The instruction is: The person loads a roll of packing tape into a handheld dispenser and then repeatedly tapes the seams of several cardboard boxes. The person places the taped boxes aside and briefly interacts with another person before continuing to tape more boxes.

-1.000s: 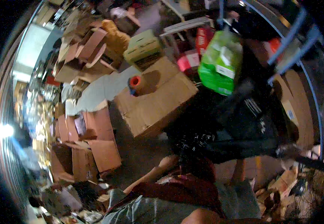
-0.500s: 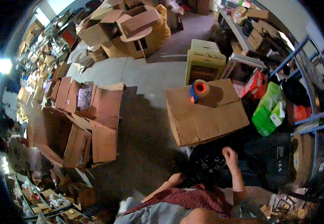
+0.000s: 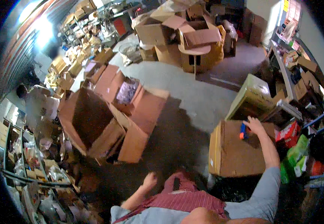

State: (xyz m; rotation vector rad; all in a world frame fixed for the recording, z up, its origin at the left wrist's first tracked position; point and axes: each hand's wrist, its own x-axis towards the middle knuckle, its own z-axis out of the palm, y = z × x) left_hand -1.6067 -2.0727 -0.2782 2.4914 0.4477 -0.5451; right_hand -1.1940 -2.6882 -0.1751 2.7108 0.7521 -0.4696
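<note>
Close beside the right hand [image 3: 255, 126], a blue-and-orange tape dispenser [image 3: 243, 131], grasp unclear, brown carton [image 3: 240, 158] beneath.

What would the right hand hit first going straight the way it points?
The right hand would probably meet the yellow-green box just beyond the cardboard box, though depth is unclear.
</note>
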